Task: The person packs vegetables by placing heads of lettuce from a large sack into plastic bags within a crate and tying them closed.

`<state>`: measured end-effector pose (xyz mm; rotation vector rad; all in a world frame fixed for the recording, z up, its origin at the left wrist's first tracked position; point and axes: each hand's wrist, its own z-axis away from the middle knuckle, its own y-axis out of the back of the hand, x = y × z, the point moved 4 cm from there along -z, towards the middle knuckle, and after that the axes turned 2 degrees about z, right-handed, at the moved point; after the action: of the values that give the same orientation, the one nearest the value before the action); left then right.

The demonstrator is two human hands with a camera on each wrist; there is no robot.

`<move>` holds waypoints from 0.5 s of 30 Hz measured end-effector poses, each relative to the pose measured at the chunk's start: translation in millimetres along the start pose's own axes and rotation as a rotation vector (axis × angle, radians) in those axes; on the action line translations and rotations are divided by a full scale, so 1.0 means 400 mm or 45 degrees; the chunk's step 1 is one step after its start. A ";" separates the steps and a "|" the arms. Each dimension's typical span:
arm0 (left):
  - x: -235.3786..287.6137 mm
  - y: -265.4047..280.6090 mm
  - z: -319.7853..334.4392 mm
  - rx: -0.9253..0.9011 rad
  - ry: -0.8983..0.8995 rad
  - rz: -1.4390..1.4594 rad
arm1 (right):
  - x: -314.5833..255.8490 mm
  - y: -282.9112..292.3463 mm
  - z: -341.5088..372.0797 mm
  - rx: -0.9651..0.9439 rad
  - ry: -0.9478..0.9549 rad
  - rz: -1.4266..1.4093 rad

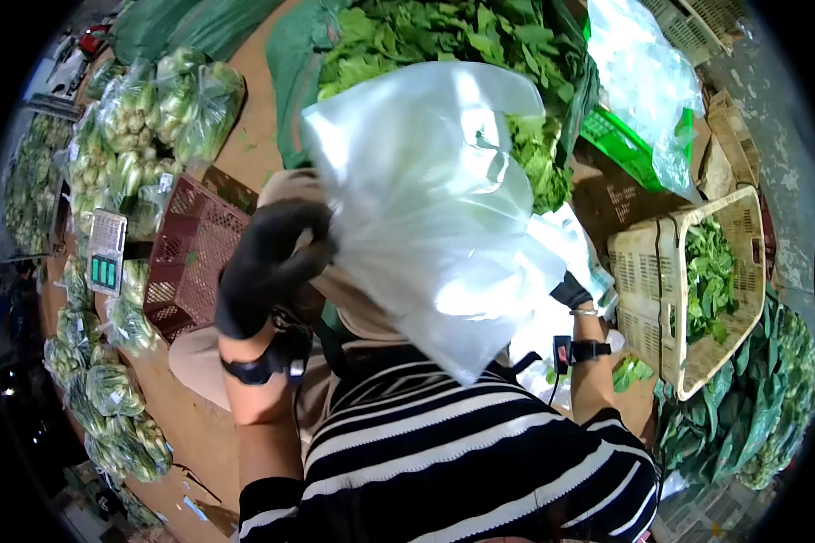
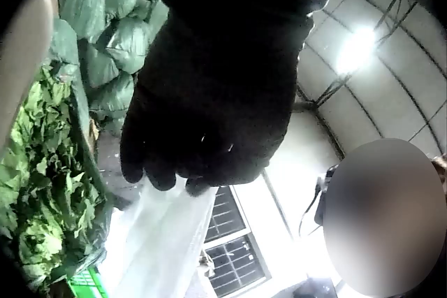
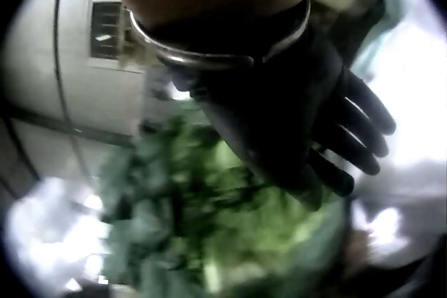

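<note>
A clear plastic bag [image 1: 426, 199] spreads out in front of the person's lap, gathered at its left edge. My left hand [image 1: 276, 258], in a black glove, grips that edge; in the left wrist view the gloved fingers [image 2: 164, 172] curl over the white plastic. In the head view most of my right hand [image 1: 572, 291] is hidden behind the bag. The right wrist view shows this gloved hand [image 3: 279, 116] with its fingers loosely extended and nothing between them. Beyond the bag, leafy greens [image 1: 444, 41] fill a green sack [image 1: 294, 77].
At the right stands a cream crate [image 1: 643, 299] with greens inside. A green basket [image 1: 620, 145] behind it carries clear plastic bags. A maroon crate [image 1: 190, 253] and a scale [image 1: 107, 252] are at the left, beside bagged vegetables [image 1: 122, 113].
</note>
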<state>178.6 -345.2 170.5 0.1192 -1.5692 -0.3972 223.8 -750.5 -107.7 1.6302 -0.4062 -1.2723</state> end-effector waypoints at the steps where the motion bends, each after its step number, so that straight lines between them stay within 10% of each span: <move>1: 0.034 0.016 0.019 -0.019 -0.201 -0.096 | -0.150 0.105 -0.087 0.006 -0.114 -0.437; 10: 0.017 0.109 0.178 0.091 -0.113 -0.281 | -0.659 0.248 -0.442 -0.501 0.747 -1.018; 11: -0.004 0.125 0.199 0.182 -0.152 -0.356 | -0.710 0.255 -0.433 0.024 0.777 -0.151; 13: -0.015 0.143 0.243 0.332 -0.152 -0.356 | -0.748 0.290 -0.423 0.792 0.724 0.442; 15: -0.049 0.153 0.260 0.192 -0.163 -0.321 | -0.820 0.290 -0.393 0.678 0.663 -0.039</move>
<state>87.5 -263.6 172.8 0.4184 -1.7159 -0.4908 266.0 -482.4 160.6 2.3410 -0.4120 -0.7404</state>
